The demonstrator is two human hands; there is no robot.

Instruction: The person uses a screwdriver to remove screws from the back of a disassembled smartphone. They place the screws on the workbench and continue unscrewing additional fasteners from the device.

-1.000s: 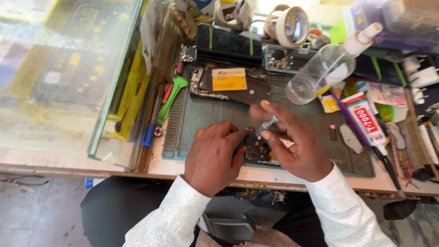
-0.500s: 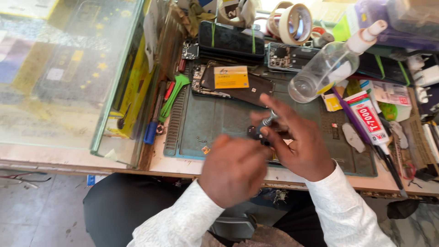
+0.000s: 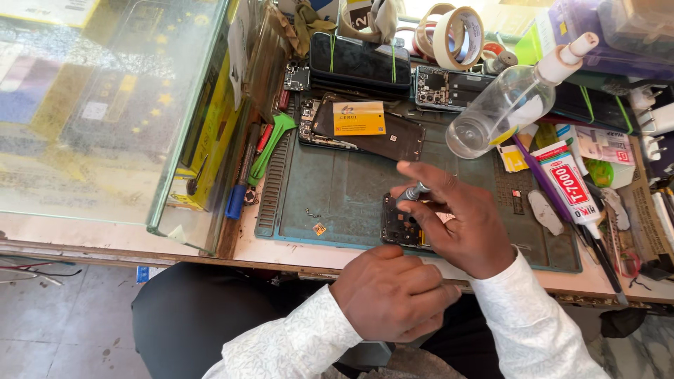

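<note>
Screwdriver [image 3: 414, 192] work on the opened phone [image 3: 401, 223] goes best with the tool kept upright and pressed lightly, so the tip does not slip. The right hand [image 3: 460, 221] pinches the small driver in a narrow grip, over the phone near the mat's [image 3: 337, 189] near edge. The left hand [image 3: 393, 291] is curled closed at the desk [image 3: 253, 247] edge, holding nothing visible. Farther away lies another phone body with a yellow rectangular card [image 3: 359, 118] on it. To the right stand a clear spray bottle [image 3: 516, 98] and a white glue tube with a red label [image 3: 570, 184]. A tape roll [image 3: 453, 35] sits far back.
</note>
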